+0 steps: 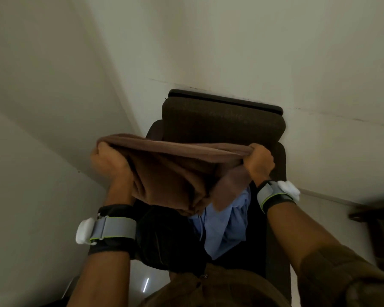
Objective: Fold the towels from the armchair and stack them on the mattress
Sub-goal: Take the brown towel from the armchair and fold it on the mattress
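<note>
A brown towel (173,169) hangs stretched between my two hands above the dark armchair (222,120). My left hand (108,160) grips its left top corner, fingers curled into the cloth. My right hand (259,161) grips the right top corner. The towel's top edge runs taut between the fists, and the rest sags in folds below. A light blue towel (222,227) lies crumpled on the armchair seat, partly hidden under the brown one. The mattress is out of view.
The armchair stands in a corner against pale walls (275,52). A black cloth (164,240) lies on the seat's left side. A dark piece of furniture (377,220) shows at the right edge. Pale floor (146,282) lies to the lower left.
</note>
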`<state>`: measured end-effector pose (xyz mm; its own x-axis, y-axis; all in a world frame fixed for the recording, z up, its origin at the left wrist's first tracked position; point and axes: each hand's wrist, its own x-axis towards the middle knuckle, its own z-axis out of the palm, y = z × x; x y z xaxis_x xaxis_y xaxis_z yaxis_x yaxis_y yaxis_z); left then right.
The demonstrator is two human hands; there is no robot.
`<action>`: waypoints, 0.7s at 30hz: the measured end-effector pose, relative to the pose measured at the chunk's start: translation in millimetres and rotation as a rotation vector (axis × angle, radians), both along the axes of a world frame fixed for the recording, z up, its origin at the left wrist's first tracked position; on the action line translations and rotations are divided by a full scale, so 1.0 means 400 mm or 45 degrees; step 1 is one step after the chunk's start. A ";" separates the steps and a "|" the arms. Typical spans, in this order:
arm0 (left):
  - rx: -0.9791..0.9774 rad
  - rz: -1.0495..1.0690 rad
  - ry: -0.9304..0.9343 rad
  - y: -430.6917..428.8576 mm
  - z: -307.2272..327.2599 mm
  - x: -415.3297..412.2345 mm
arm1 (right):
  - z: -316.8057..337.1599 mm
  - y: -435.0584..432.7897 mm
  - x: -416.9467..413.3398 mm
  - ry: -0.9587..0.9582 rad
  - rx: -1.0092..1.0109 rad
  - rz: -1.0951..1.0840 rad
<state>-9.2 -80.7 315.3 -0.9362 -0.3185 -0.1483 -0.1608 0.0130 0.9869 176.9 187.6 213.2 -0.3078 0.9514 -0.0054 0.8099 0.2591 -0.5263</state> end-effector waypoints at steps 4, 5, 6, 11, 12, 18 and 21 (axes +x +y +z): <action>0.108 -0.191 0.007 -0.008 -0.003 0.021 | -0.061 -0.005 0.043 -0.085 -0.034 -0.144; 0.199 -0.188 -0.011 -0.011 -0.004 0.022 | -0.075 -0.012 0.056 -0.100 -0.036 -0.187; 0.336 -0.156 -0.049 -0.014 0.009 0.026 | -0.092 -0.016 0.073 -0.116 -0.032 -0.249; 0.592 -0.240 -0.160 -0.019 0.077 0.084 | -0.177 0.002 0.151 -0.190 -0.202 -0.271; 0.546 -0.238 -0.173 -0.016 0.084 0.097 | -0.190 0.008 0.155 -0.164 -0.208 -0.329; 0.568 -0.799 -0.223 -0.025 -0.076 0.038 | -0.079 0.017 -0.033 0.206 -0.451 -0.254; 0.380 -0.922 -0.444 0.009 -0.126 0.063 | -0.012 -0.058 -0.151 0.531 -0.620 0.144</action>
